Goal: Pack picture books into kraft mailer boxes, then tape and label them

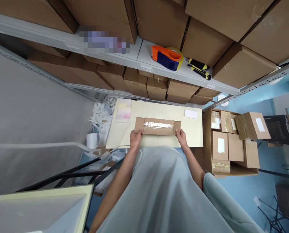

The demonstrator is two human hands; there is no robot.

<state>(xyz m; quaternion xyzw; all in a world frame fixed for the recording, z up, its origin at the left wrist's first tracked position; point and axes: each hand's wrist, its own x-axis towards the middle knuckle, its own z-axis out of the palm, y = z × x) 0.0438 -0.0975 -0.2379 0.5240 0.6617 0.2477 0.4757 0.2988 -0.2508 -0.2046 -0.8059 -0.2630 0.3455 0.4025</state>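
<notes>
A flat brown cardboard box (157,126) with a strip of clear tape along its top lies on a pale cream table (195,132). My left hand (135,138) grips its left end, fingers curled over the near corner. My right hand (181,136) grips its right end the same way. Both arms reach down from a light grey garment. A pink and yellow pad (123,112) sits at the table's far left, a white label (191,113) at the far right.
Grey metal shelves hold many brown cartons. An orange and blue tape dispenser (167,57) and two yellow-black cutters (199,68) lie on the shelf above. An open carton (231,142) of small taped boxes stands at the right. White paper strips (100,116) pile at the left.
</notes>
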